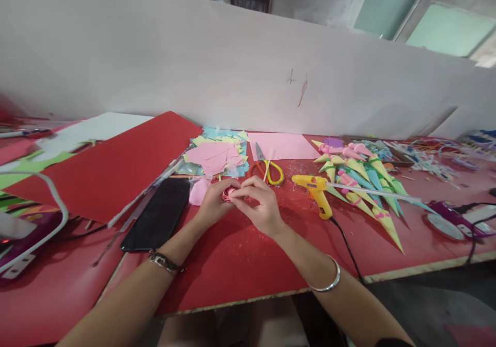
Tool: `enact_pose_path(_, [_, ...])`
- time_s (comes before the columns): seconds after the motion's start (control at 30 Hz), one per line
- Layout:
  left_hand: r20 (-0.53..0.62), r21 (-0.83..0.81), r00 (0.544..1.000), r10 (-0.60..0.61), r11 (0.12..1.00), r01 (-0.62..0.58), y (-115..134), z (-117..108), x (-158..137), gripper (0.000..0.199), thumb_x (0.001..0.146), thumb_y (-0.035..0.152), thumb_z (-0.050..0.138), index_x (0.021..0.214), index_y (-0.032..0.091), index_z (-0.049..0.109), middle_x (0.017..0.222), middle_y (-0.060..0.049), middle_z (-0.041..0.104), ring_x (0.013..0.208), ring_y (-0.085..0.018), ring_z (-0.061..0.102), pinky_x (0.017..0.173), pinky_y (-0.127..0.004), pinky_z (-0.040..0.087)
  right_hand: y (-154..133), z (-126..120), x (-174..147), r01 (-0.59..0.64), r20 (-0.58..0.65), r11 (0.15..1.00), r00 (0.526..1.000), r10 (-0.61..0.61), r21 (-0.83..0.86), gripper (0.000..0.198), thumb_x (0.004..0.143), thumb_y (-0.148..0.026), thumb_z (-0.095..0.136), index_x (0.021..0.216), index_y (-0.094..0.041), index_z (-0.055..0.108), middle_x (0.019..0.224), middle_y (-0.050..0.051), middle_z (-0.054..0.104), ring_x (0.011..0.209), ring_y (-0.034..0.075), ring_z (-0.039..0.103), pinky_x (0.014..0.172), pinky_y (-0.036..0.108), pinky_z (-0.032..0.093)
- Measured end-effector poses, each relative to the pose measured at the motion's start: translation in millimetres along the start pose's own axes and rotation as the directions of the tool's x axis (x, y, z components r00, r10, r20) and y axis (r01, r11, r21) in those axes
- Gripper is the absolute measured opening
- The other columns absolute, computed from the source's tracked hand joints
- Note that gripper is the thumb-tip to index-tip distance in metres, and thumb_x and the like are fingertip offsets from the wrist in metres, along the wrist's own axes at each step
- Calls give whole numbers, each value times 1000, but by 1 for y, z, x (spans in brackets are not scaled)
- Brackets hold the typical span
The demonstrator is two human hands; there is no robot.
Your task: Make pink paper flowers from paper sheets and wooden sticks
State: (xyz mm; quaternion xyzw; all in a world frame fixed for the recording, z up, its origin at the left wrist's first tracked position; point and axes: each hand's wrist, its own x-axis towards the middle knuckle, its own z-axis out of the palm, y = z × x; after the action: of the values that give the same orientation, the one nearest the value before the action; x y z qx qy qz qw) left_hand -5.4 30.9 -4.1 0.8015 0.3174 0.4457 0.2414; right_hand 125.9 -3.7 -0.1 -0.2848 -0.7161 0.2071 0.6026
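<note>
Over the red worktop [217, 269], a small coiled pink piece [228, 194] sits between the two hands. The left hand [214, 199] has its grip closed around it, while the right hand [262, 202] pinches its edge with thumb and fingertips. Beyond them lie scissors [261, 154] and cut pink papers [217, 155]; a black phone [158, 215] lies near the left wrist, a yellow glue gun [315, 185] to the right, beside heaped cones [356, 168]
</note>
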Motion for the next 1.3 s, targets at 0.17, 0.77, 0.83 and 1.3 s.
enact_pose_path(0.17, [0,11,999,-54,998,54,0,1,0,11,70,25,53,63,16,51,58,4,54,53,-9,47,51,-19,38,3,3,1,-191,-64,949,975,213,252,5,75,-21,56,71,-20,59,72,-1,52,67,10,51,61,23,44])
enact_pose_path(0.77, [-162,-85,912,-376,926,367,-16,-3,5,23,69,37,54,83,19,51,76,1,56,72,-16,53,66,-26,44,14,1,3,-336,-40,895,931,363,294,12,75,-24,54,81,-22,63,80,1,59,76,12,55,70,26,45])
enact_pose_path(0.83, [-107,-97,923,-370,928,360,-17,-2,4,27,67,36,54,87,18,51,79,0,57,75,-16,54,69,-27,44,15,1,2,-344,-21,893,931,365,290,7,72,-24,58,76,-20,62,74,0,57,70,12,54,66,25,44])
enact_pose_path(1.3, [-25,-103,961,-275,957,271,-15,0,4,17,67,32,53,78,19,50,79,1,53,77,-15,52,71,-26,44,27,-2,1,-324,-4,945,946,324,50,11,75,-26,52,67,-18,53,66,-2,49,60,10,46,56,22,38])
